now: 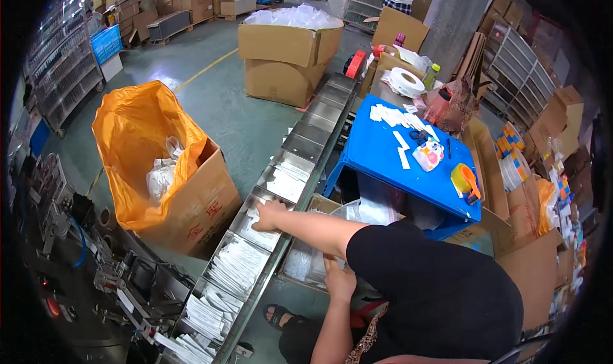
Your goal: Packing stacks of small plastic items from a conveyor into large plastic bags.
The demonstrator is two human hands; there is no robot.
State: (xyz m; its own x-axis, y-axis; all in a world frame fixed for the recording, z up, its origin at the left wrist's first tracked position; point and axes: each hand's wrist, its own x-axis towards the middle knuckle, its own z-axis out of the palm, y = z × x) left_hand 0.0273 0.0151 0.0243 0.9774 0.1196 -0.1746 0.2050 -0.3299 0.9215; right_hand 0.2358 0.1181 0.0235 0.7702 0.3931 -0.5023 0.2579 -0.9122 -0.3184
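Observation:
My right hand [271,216] reaches across into a metal compartment of the long conveyor [309,148]. Its thumb and fingers are spread over a few white pieces lying there, and no piece shows in its grip. Lower down, my left hand [340,280] is beside an open carton of clear plastic bags [300,263]. Its fingers are curled, partly hidden by my right forearm; what they hold cannot be made out. Narrow white paper packets [237,265] fill the compartments nearer me, and a smaller pile of white packets [286,180] lies in the one beyond my right hand.
A carton lined with an orange bag [137,140] stands left of the conveyor. To the right, a blue table [383,166] carries white strips, scissors and tape. A large carton [281,76] heaped with clear plastic stands farther back. Machinery [121,274] borders the conveyor at the lower left.

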